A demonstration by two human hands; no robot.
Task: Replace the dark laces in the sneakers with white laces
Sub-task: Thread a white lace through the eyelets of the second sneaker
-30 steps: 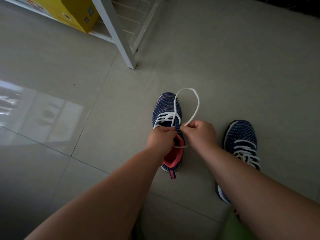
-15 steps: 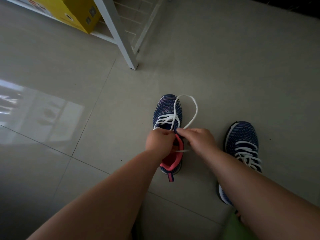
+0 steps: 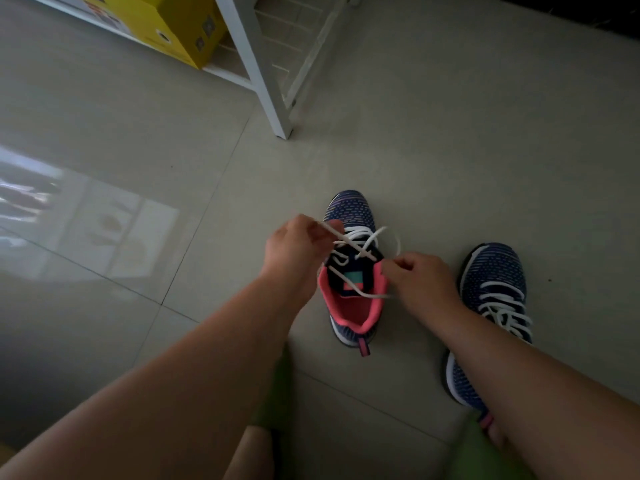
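1. Far left, the tiled floor (image 3: 104, 140) shines with a pale window reflection; up top sit a yellow box (image 3: 166, 26) and a white rack (image 3: 256, 64), both well apart from my work.
2. My left hand (image 3: 294, 251) is curled round one end of the white lace (image 3: 346, 239), pinching it and drawing it up and out to the left, off the side of the shoe.
3. The left shoe (image 3: 349, 216) stands on the floor between my hands, toe away from me, pink lining open toward me; the lace crosses the upper eyelets and one strand lies loose over the tongue; no dark lace shows anywhere.
4. My judgement: this is the snugging or first crossing at the top of the lacing; to do it well I should pull both ends evenly, keep the strands flat and untwisted, and let the loose strand on the tongue draw taut before tying; a one-sided tug would leave the ends unequal or slide the shoe.
5. My right hand (image 3: 419, 282) is closed at the right edge of the collar, fingers curled; it seems to pinch the other end of the lace, though the exact grip is hidden; it should counter my left hand's pull.
6. Far right, the right shoe (image 3: 491, 271) is already laced in white, partly behind my forearm.
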